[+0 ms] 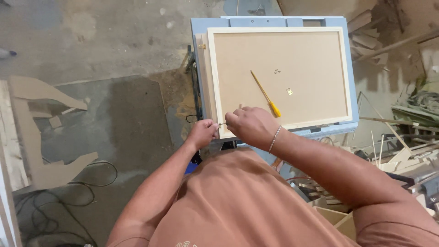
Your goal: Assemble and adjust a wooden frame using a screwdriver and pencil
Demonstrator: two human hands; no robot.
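Left hand, right hand pinch small thin item, hard to identify, at wooden frame corner; screwdriver lies loose.

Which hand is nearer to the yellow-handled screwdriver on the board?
Right. The right hand lies just below-left of the screwdriver, near its yellow handle. The left hand is farther left, at the frame's edge.

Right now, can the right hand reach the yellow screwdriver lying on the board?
Probably yes. The right hand rests at the frame's near edge, and the screwdriver lies just beyond it on the open board, with nothing between them.
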